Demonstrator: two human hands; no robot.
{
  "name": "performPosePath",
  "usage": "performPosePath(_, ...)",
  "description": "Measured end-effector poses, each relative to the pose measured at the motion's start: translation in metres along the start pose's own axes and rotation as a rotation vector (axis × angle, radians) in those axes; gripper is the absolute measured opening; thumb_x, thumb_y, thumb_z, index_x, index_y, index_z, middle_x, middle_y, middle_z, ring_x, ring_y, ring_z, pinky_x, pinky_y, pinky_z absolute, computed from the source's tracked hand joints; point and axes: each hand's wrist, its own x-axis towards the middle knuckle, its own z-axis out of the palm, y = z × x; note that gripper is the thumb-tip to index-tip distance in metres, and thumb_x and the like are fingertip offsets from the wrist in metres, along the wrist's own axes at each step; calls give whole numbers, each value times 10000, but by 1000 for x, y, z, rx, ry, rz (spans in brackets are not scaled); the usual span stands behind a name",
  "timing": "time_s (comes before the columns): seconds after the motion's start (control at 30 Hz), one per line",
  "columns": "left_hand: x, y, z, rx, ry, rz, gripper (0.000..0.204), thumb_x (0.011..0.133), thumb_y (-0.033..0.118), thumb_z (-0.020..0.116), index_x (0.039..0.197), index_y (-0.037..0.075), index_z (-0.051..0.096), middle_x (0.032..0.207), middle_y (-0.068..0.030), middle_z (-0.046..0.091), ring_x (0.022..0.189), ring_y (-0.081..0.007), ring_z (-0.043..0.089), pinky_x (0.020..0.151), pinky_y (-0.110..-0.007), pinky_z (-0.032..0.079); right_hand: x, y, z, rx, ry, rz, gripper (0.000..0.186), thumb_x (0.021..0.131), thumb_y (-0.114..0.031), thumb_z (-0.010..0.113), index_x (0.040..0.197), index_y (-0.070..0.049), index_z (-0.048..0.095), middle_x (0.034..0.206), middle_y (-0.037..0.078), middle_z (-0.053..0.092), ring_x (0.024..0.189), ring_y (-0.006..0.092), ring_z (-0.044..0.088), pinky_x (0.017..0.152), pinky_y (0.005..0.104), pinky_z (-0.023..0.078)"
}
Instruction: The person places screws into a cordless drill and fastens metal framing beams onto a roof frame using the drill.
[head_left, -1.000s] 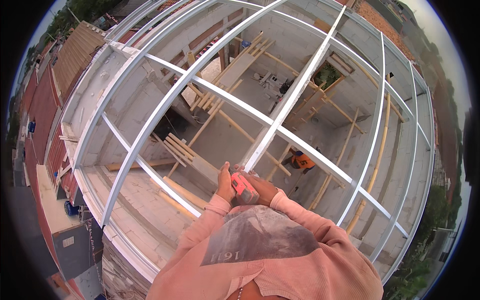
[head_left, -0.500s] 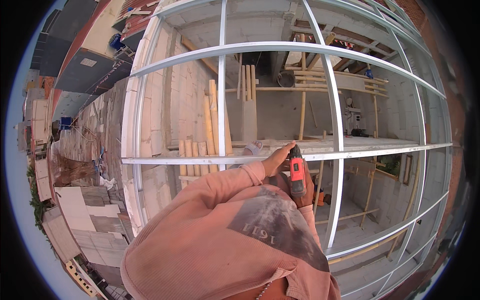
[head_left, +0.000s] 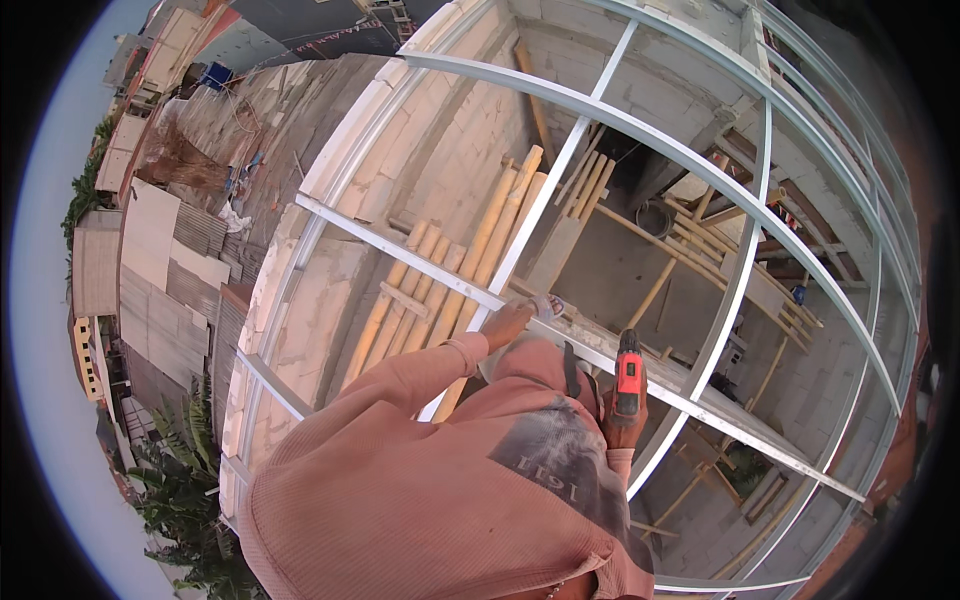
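My right hand [head_left: 624, 428] is closed round the handle of a red and black cordless drill [head_left: 628, 378], its chuck pointing away from me. To the left, my left hand [head_left: 506, 326] is closed on a silver metal beam [head_left: 420, 262] that runs slantwise in front of me. Its fingertips are partly hidden. Just past that hand, a sandalled foot [head_left: 549, 306] shows by the beam.
Silver metal bars [head_left: 690, 165] form an open grid over rooms with block walls [head_left: 440, 170]. Bamboo poles [head_left: 500, 215] stand below on the left; more form scaffolding [head_left: 690, 245]. Corrugated roofs [head_left: 165, 270] and a leafy plant [head_left: 190, 490] lie further left.
My view has turned and shifted left, so the grid now slants. My left hand has moved away from the drill leftward along the beam. The drill stays in my right hand.
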Motion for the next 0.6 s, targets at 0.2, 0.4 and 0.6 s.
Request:
performPosePath(0.2, -40, -8, -13, -27, 26, -101, 504, 1023, 424, 501, 1289, 1, 566, 1128, -88, 636, 1024, -195, 606, 837, -319, 481, 14, -11, 1, 7, -49, -52, 593, 873, -109, 691, 1430, -51, 496, 1245, 167, 665, 1057, 269, 677, 910, 358, 521)
performPosePath(0.4, -27, 45, -4, -199, -33, -57, 526, 1014, 459, 519, 1315, 28, 540, 1189, -84, 614, 1080, -203, 596, 857, -328, 478, 20, -30, 6, 24, -129, 59, 614, 871, -153, 703, 1437, -63, 480, 1283, 191, 644, 1123, 363, 660, 934, 388, 522)
performPosePath(0.6, 26, 34, -35, -48, -95, -123, 519, 994, 435, 543, 1337, 46, 526, 1211, -86, 609, 1089, -202, 602, 853, -331, 488, -5, -27, 5, 8, 31, 108, 596, 865, -182, 698, 1414, -77, 492, 1168, 215, 684, 1024, 434, 669, 836, 448, 553)
